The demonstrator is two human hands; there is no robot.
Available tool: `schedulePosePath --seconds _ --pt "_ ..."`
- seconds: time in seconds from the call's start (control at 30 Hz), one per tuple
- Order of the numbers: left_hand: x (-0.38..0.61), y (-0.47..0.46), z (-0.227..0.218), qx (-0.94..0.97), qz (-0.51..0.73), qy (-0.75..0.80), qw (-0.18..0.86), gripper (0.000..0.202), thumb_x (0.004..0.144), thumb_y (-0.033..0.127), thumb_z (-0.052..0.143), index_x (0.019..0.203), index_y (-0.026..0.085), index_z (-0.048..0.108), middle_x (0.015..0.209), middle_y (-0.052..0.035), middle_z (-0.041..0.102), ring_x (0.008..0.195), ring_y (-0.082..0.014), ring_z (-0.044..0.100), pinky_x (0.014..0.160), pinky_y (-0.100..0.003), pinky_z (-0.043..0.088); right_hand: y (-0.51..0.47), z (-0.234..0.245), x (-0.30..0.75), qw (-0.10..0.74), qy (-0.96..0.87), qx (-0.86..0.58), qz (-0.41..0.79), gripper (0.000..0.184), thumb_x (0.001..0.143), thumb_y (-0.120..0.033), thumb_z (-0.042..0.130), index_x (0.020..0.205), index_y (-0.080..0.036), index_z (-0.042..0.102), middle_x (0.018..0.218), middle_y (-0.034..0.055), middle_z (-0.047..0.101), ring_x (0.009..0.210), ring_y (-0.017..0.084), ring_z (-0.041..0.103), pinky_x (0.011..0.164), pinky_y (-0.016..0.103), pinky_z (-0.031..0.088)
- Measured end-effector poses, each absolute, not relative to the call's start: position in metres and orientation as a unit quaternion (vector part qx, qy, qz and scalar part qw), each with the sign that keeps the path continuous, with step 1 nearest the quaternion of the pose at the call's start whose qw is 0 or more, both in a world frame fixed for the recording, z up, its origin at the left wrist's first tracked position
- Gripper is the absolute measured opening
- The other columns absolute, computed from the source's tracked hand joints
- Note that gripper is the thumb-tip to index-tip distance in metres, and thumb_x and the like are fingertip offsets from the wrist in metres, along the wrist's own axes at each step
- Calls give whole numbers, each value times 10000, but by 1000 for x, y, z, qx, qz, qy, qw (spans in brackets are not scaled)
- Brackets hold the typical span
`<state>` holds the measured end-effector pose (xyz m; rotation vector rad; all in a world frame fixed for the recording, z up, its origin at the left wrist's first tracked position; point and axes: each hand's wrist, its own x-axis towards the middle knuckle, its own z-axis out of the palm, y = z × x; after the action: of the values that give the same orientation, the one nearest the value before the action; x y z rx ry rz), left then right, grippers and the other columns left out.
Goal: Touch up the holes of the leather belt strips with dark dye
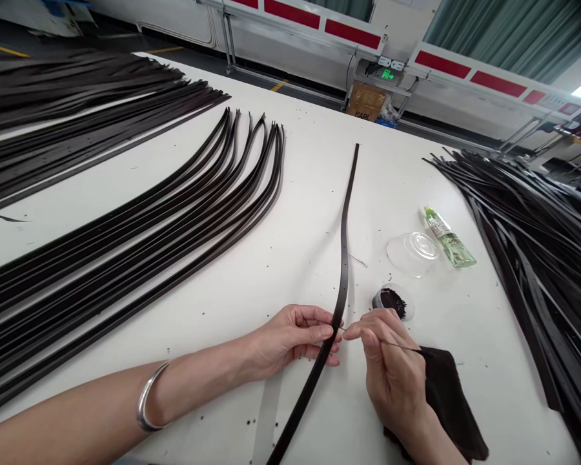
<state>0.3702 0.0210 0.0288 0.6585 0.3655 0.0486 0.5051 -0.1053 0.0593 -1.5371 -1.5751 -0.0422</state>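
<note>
A long black strap [343, 284] with small holes runs from the near edge up toward the far side. My left hand [300, 336] pinches it near the middle, thumb on top and fingers behind. Held in my right hand [392, 368] is a thin needle-like tool [401, 346], its tip at the strap's right edge beside my left fingertips. Just beyond my right hand stands a small clear cup [392, 301] of dark stuff. Partly under my right wrist lies a dark cloth [455, 407].
Bundles of black straps [174, 219] cover the left of the white table [310, 142]; another pile [523, 245] lies at the right. A clear plastic lid [414, 252] and a green squeeze pouch [448, 237] lie beyond the cup. Small black bits are scattered about.
</note>
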Motion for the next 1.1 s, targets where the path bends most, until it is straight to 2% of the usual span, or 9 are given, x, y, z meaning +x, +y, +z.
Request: schedulePosePath --seconds 0.17,0.27,0.33,0.43,0.6,0.83,0.9,1.0,1.1 --pt "369 21 28 282 28 198 938 152 819 179 733 950 118 686 868 -77 696 781 -154 669 787 -348 590 -117 56 506 516 -566 -642 21 303 929 -34 372 942 -195 630 825 15 680 713 136 627 743 330 498" --pt "368 22 28 262 31 207 942 151 808 174 744 940 122 691 861 -77 707 778 -158 678 773 -341 591 -121 51 509 537 -568 -624 -6 272 898 -30 452 1044 -194 612 980 54 701 887 184 665 804 361 528" --pt "368 22 28 258 34 204 944 151 814 169 739 949 120 694 850 -74 709 778 -155 680 771 -333 591 -122 48 511 483 -618 -620 -24 300 886 -41 479 1119 -193 594 1114 87 691 1019 222 637 853 402 517" --pt "368 22 28 264 36 192 945 151 836 168 717 977 121 694 884 -78 711 798 -146 678 789 -327 588 -121 43 511 372 -671 -638 -58 351 909 -72 438 1212 -195 565 1196 89 675 1056 237 600 877 434 484" --pt "367 23 25 277 33 185 942 146 857 179 698 991 121 692 865 -65 706 806 -143 680 801 -336 593 -119 39 508 326 -683 -650 -63 349 911 -70 435 1214 -195 553 1164 66 692 995 220 602 806 393 480" --pt "368 22 29 263 34 217 939 175 792 188 768 939 122 700 890 -77 730 780 -155 694 804 -357 591 -142 56 516 457 -578 -666 -114 234 924 -101 415 1037 -209 589 1009 75 712 977 233 616 824 424 496" --pt "368 23 31 265 35 226 937 187 776 202 784 926 126 702 876 -73 733 767 -158 696 813 -366 588 -167 51 526 418 -525 -724 -160 211 912 -123 476 1039 -207 623 946 75 714 932 242 627 803 417 489" --pt "368 24 31 268 37 225 936 204 778 207 783 944 120 700 870 -78 732 776 -158 692 837 -374 579 -207 33 544 251 -519 -785 -225 241 905 -286 571 1110 -197 661 972 88 717 916 272 639 744 396 458" --pt "368 24 30 269 39 219 937 217 783 211 780 963 123 698 882 -79 733 788 -158 694 852 -369 570 -227 21 545 220 -539 -779 -234 236 881 -373 615 1051 -227 688 946 70 724 881 283 652 722 401 442"
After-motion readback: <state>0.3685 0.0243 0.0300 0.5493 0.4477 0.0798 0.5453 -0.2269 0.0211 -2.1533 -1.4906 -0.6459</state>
